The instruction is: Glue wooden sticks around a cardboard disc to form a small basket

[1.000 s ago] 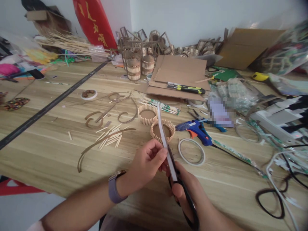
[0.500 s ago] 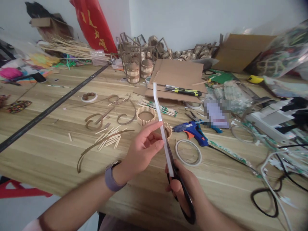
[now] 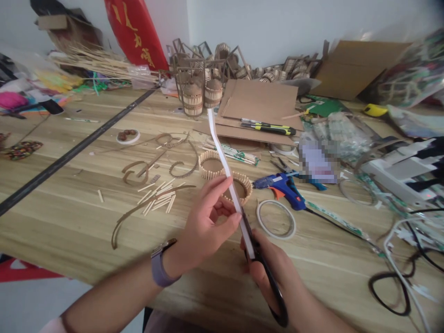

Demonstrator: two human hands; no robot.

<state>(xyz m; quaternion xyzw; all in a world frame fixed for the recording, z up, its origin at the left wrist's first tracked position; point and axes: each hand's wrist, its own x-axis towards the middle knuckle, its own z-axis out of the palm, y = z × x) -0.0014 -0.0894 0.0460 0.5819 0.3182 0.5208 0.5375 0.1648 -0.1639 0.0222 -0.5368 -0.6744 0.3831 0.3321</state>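
Note:
A long white strip slants up and away from me, bent partway along. My left hand, a watch on its wrist, is closed on the strip with index finger and thumb against it. Its other fingers curl behind. The black-handled scissors are in my right hand, fingers through the handles. Their blades lie along the near end of the strip and are mostly hidden by it. Just beyond my left hand stand two round rings of small wooden sticks, one farther off, the other partly covered.
A blue glue gun and a tape roll lie right of my hands. Loose sticks and brown curved strips are on the left. Cardboard with cutters lies behind; cables run at right.
The view has shifted slightly. The far end of the white strip has swung a little left, and more of the nearer stick ring shows. Both hands keep their hold.

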